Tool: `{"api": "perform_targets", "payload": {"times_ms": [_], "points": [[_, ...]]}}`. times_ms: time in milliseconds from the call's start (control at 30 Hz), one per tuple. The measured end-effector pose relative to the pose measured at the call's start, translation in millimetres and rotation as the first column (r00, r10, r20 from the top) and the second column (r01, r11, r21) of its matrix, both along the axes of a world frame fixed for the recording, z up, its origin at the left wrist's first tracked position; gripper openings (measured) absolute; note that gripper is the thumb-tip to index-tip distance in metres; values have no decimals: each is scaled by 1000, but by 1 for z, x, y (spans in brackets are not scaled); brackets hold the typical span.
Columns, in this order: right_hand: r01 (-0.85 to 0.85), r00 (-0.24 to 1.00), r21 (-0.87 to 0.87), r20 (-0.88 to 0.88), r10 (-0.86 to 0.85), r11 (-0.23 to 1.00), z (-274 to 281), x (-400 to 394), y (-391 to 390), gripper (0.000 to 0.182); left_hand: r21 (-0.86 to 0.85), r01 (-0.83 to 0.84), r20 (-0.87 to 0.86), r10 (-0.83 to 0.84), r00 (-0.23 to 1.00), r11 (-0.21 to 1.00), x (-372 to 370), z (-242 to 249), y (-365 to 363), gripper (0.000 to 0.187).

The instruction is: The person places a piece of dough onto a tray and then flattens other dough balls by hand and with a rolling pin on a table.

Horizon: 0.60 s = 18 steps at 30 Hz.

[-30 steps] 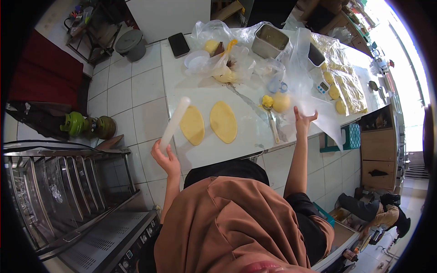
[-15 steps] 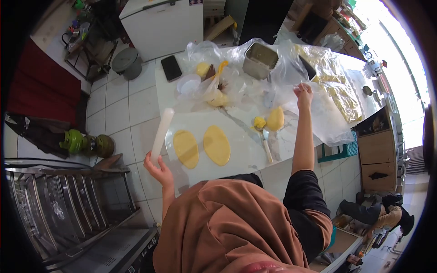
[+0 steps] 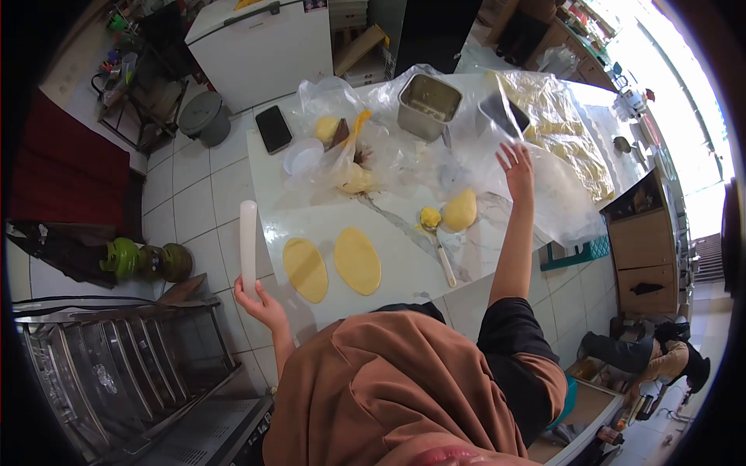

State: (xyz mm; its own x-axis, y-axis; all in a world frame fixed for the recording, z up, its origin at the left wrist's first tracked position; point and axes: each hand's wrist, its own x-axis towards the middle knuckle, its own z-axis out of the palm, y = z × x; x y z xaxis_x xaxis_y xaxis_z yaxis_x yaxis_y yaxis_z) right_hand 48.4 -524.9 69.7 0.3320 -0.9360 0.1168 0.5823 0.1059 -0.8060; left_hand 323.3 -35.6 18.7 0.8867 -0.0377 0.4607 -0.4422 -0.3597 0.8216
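Observation:
My left hand (image 3: 260, 303) grips a white rolling pin (image 3: 248, 245) by its lower end, holding it upright off the table's left edge. Two flat ovals of yellow dough, a left one (image 3: 306, 269) and a right one (image 3: 357, 261), lie side by side on the marble-patterned table (image 3: 404, 264). Over the clear plastic sheet (image 3: 556, 186) at the right, my right hand (image 3: 517, 171) has its fingers spread, with nothing seen in them. Nearer me lie a smooth dough lump (image 3: 460, 210) and a spoon (image 3: 444, 260), its bowl end by a soft yellow dab (image 3: 430, 217).
A metal tin (image 3: 427, 106) and a darker tin (image 3: 503, 116) stand at the back amid crumpled plastic. A phone (image 3: 273, 129) lies at the back left corner. On the left is a metal rack (image 3: 124, 357); another person (image 3: 660, 361) is at lower right.
My right hand's fingers have spread apart from a bunched position on the plastic. My left hand and the rolling pin have shifted left, the pin turning more upright. The view has shifted slightly.

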Motion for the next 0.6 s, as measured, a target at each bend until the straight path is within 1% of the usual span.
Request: {"api": "perform_targets", "payload": {"times_ms": [33,67,100,133,167,200,233,267,300,367,467,600], "points": [[52,968,-54,-243,-64,997,2,-3,13,17,5,2,8,-2,1000,1000,0,0,-1,32],[85,874,-122,-468,-133,989,3,-7,25,19,-3,7,2,-7,1000,1000,0,0,-2,32],[97,725,-195,-658,-204,976,1,-13,35,22,-12,12,-5,-12,1000,1000,-2,0,-2,32],[77,625,-259,-740,-249,963,-4,-20,42,30,-22,16,-12,-17,1000,1000,-3,0,-3,32],[14,506,-326,-813,-288,945,-11,-27,52,32,-22,23,-22,-23,999,999,-5,-1,-3,33],[-59,378,-380,-864,-332,923,-12,-29,71,34,-23,30,-32,-30,999,999,-6,-2,-3,33],[-159,308,-329,-912,-269,931,2,-25,96,43,-24,37,-41,-38,998,999,-7,-3,-3,33],[-249,230,-308,-940,-253,918,4,-21,111,55,-23,51,-39,-52,998,998,-8,-5,-5,33],[-321,206,-246,-961,-186,915,1,-17,120,68,-21,66,-37,-66,997,998,-8,-7,-6,33],[-423,243,-409,-911,-333,808,-22,-7,128,76,-22,97,-44,-98,994,995,-9,-7,-10,33],[-386,92,-417,-905,-415,823,-46,13,132,75,-27,129,-48,-130,990,991,-12,-2,-17,33],[-514,91,-278,-958,-271,812,-44,14,107,72,-20,129,-10,-129,992,992,-10,0,-12,32]]}}
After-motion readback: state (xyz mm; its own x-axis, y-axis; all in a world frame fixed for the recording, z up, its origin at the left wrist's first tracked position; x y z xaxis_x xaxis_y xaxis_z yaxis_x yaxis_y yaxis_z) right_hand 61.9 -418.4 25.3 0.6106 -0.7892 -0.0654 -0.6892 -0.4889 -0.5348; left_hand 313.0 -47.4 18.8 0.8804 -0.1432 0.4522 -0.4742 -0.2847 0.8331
